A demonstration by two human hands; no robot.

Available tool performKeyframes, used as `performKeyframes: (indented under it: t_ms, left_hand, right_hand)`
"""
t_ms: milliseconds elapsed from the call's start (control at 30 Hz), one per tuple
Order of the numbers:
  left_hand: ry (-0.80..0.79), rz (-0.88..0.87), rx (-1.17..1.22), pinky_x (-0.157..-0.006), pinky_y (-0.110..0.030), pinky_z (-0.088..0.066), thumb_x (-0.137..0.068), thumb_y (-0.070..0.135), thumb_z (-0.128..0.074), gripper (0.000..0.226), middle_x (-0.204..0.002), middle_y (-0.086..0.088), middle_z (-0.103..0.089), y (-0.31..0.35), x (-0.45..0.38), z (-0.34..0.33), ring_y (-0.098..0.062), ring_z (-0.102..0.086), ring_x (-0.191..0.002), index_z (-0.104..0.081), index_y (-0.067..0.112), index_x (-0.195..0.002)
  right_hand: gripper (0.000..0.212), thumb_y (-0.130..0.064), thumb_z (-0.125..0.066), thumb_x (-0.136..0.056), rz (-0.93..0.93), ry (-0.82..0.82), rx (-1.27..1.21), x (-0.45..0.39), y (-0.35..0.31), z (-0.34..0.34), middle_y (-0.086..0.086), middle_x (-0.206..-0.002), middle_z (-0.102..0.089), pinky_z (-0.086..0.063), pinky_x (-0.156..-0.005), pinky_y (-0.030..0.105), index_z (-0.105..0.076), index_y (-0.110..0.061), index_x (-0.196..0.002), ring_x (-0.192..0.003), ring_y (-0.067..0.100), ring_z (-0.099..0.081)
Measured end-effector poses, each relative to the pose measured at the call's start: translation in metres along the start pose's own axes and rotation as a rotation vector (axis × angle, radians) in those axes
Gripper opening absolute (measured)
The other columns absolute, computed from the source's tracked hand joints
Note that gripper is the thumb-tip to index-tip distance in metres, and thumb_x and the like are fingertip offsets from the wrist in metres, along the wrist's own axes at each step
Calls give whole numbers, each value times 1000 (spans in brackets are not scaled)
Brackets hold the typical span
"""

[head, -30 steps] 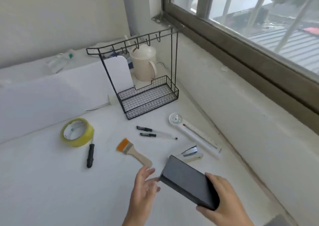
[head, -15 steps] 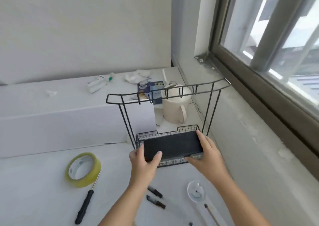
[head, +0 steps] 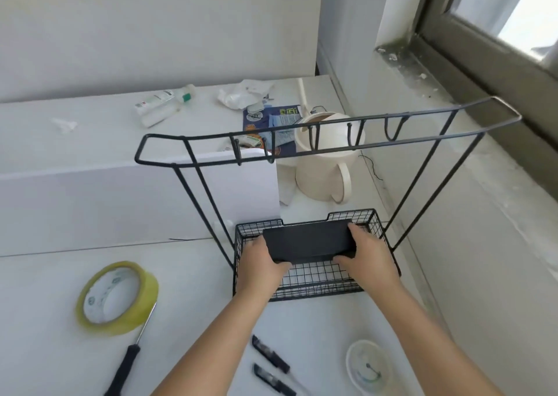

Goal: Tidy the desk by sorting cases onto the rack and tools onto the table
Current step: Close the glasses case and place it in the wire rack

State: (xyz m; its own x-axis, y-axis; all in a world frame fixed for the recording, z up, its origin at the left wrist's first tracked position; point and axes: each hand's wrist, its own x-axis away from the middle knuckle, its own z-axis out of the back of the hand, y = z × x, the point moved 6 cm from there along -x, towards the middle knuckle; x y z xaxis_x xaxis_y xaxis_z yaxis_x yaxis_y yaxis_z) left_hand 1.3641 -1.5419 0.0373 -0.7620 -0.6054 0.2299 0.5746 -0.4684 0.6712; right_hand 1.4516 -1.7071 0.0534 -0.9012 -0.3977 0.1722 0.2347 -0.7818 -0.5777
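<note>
Hands: my left hand [head: 261, 264] and right hand [head: 367, 258] gripped the black case [head: 308, 241] by its ends, fingers clenched | Case: in the rack [head: 302, 278] basket, frame centre, seemingly not yet let go | Left: tape roll [head: 117, 297], screwdriver [head: 123, 365], two pens [head: 271, 365] lay on the counter [head: 45, 350], lower frame, sorting judged barely begun.

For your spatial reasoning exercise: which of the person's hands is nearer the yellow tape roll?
Left. The left hand grips the case's end on the side facing the tape roll; the right hand grips the far end.
</note>
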Motion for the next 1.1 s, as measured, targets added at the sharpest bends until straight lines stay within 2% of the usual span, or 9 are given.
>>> performKeyframes:
  t_ms: [167,267,333,500,700,833,933,1033,1100]
  left_hand:
    - [-16,1,-94,-89,-34,-42,-75,8,-63,38,-114,-19,-53,0,-4,-3,-30,-51,-106,-49,-1,-110]
    - [-43,3,-108,-94,-33,-40,-77,10,-63,45,-120,-18,-51,0,-4,-4,-29,-48,-112,-46,0,-118]
    - [-52,4,-109,-95,-34,-41,-77,12,-63,46,-120,-17,-52,1,-2,-4,-29,-49,-112,-47,3,-119]
    - [-54,12,-99,-90,-33,-43,-76,12,-63,38,-115,-15,-53,3,2,-3,-28,-52,-106,-51,4,-112]
    - [-66,20,-128,-97,-37,-43,-80,12,-60,48,-121,-16,-51,0,-2,-6,-30,-49,-113,-43,4,-124]
    - [-75,14,-137,-97,-36,-43,-80,13,-60,47,-122,-17,-50,0,0,-6,-29,-49,-114,-42,4,-123]
    - [-60,13,-144,-97,-35,-42,-80,15,-60,50,-124,-18,-48,5,5,0,-29,-48,-115,-41,2,-123]
    - [16,-96,-208,-100,-32,-37,-83,26,-58,52,-130,-13,-45,16,23,18,-26,-42,-121,-38,3,-126]
    - [74,-207,-156,-102,-28,-33,-86,31,-53,52,-136,-9,-41,19,53,33,-23,-38,-126,-38,7,-129]
  right_hand:
    - [44,-12,-64,-80,-25,-4,40,0,-2,1,14,-115,-60,-45,-86,34,-45,-4,-119,-105,28,-54]
    - [43,-10,-62,-80,-41,-18,45,-1,-3,1,15,-115,-60,-45,-84,32,-45,-5,-119,-105,27,-54]
    - [38,-8,-60,-80,-44,-17,46,-1,-4,2,14,-113,-60,-43,-80,29,-46,-4,-116,-103,27,-55]
    - [35,-8,-58,-81,-21,-8,61,-1,-4,0,15,-115,-57,-44,-83,31,-45,-3,-114,-105,28,-54]
    - [32,-8,-59,-81,-25,-8,47,-3,-1,-2,13,-113,-58,-44,-81,31,-47,-3,-110,-103,26,-54]
    - [34,-9,-60,-81,-23,-23,47,-3,0,-4,14,-116,-57,-45,-86,33,-46,-4,-112,-105,26,-53]
    - [49,-11,-61,-80,-14,-58,64,-2,-1,-3,15,-131,-45,-41,-98,35,-40,-4,-124,-117,28,-46]
    - [49,-8,-60,-80,20,0,47,10,-5,6,18,-137,-38,-38,-103,37,-40,-2,-125,-123,31,-41]
    - [45,-2,-60,-80,92,92,24,32,-10,12,23,-137,-40,-37,-104,40,-45,3,-122,-125,35,-39]
